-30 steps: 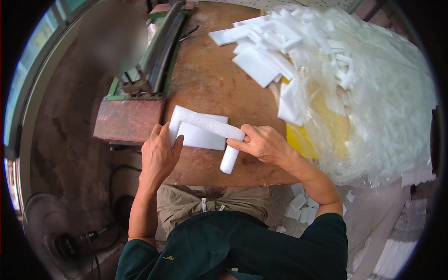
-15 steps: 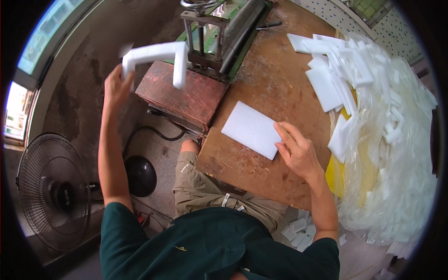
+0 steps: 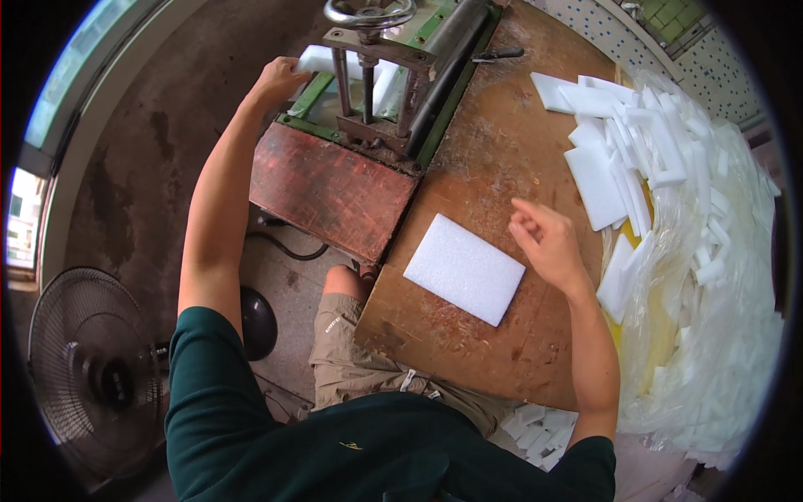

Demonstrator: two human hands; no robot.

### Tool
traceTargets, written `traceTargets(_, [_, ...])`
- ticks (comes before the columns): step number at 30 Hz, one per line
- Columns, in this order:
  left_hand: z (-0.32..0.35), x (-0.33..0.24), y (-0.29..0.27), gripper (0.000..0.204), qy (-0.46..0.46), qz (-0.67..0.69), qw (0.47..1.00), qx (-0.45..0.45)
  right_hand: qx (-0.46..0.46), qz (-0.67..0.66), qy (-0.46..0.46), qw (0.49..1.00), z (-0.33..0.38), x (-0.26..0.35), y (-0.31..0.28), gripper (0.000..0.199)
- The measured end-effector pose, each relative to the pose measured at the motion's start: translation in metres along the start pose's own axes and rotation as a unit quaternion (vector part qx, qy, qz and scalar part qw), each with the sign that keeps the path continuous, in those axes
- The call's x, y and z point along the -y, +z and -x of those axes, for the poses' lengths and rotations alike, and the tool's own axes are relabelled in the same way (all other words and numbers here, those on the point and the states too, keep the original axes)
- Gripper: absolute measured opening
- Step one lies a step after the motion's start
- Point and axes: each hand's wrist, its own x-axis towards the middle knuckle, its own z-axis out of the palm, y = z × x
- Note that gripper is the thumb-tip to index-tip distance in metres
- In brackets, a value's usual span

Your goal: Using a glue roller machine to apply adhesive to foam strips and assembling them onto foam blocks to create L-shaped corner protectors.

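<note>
Head camera gives me a scuffed brown table (image 3: 489,159), wood showing between the white foam sheet (image 3: 465,269) near its front edge and the foam pile (image 3: 595,188), the left hand (image 3: 280,81) pinching a foam strip (image 3: 322,60) at the machine (image 3: 368,92), the right hand (image 3: 548,243) loosely curled, holding nothing.

Low on your left you have a black wire-caged fan (image 3: 115,381) near a dark round base (image 3: 258,325) — a black cable (image 3: 299,257) curves over the grey floor (image 3: 288,289) — while a dark slim tool (image 3: 498,54) lies up ahead, short of blue-dotted pale tiles (image 3: 719,71) at your upper right.
</note>
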Motion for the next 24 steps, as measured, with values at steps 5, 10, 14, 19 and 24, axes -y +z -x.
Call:
traceTargets(5, [-0.008, 0.000, 0.024, 0.033, 0.106, -0.040, 0.993, -0.021, -0.019, -0.095, 0.081, 0.992, -0.076, -0.004, 0.018, 0.029])
traceTargets(10, [-0.007, -0.011, 0.045, 0.034, 0.207, 0.045, 0.977, 0.012, -0.017, -0.132, 0.151, 0.980, -0.150, 0.012, 0.051, 0.037])
traceTargets(14, [0.006, -0.066, 0.058, 0.039, 0.207, 0.066, 0.971, 0.100, -0.051, 0.023, 0.170, 0.984, -0.181, -0.010, 0.067, 0.046])
traceTargets(19, [0.049, -0.075, 0.032, 0.038, 0.076, 0.322, 0.944, 0.014, -0.153, 0.176, 0.134, 0.963, -0.151, -0.017, 0.036, 0.041])
traceTargets(24, [0.121, -0.099, 0.014, 0.030, 0.081, 0.319, 0.908, -0.258, -0.217, 0.226, 0.142, 0.939, -0.075, -0.015, -0.018, 0.037])
